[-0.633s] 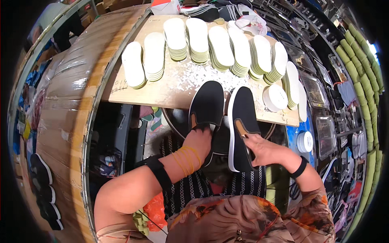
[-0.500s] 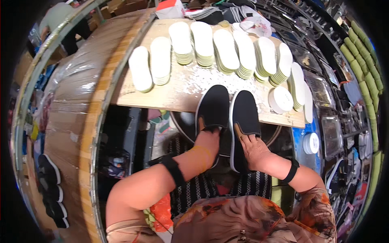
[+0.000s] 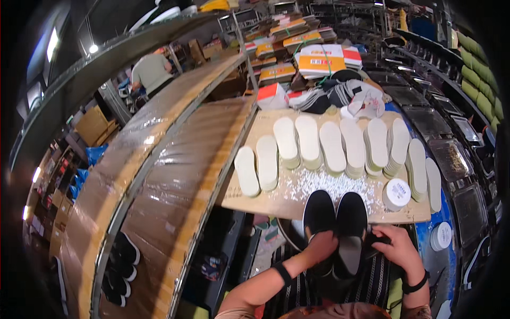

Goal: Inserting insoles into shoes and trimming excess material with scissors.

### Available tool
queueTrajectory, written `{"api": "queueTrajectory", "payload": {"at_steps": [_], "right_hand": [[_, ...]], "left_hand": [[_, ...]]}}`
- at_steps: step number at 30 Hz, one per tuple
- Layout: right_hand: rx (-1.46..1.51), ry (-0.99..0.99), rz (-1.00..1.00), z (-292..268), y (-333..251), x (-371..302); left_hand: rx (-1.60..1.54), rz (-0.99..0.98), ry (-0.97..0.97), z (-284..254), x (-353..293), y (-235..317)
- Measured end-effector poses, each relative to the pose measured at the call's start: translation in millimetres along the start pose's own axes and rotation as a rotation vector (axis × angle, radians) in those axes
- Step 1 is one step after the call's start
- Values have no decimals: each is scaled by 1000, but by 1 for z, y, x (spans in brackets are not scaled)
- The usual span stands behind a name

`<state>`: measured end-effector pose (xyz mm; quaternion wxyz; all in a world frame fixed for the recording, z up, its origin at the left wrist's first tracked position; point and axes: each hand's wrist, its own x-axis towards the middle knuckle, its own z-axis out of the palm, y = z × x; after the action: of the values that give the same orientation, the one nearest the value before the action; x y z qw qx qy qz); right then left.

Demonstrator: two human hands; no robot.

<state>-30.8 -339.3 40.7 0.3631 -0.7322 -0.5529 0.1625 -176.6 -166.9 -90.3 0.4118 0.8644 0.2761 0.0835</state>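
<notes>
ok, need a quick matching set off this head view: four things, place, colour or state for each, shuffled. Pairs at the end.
Things
1. insoles
2. scraps
3. shoes
4. left hand

Place, colour or state
A. black, side by side
B. at the left shoe
C. lined up across the board
D. white bits, scattered loose

Pairs: 1-C, 2-D, 3-A, 4-B
</notes>
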Motion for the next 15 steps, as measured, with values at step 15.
{"api": "queueTrajectory", "payload": {"at_steps": [15], "right_hand": [[43, -139, 482, 22, 62, 22]], "left_hand": [[533, -358, 945, -452, 77, -210]]}}
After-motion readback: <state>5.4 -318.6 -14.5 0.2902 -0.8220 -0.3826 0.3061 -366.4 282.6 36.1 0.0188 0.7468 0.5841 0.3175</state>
